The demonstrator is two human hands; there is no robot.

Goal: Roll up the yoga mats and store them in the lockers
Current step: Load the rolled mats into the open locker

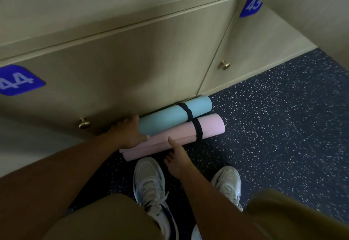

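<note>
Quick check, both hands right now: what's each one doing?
Left hand: grips the near end of the blue mat.
Right hand: open, thumb touching the pink mat, holding nothing.

Both my bare forearms reach forward and down from the near edge of the view, the left one longer and angled toward the middle, the right one coming in from the lower right. My left hand (130,134) is curled, fingers bent round the end of a rolled mat, thumb toward me. My right hand (176,159) sits lower and nearer, index finger stretched out, its tip touching the roll, the other fingers loosely bent.
</note>
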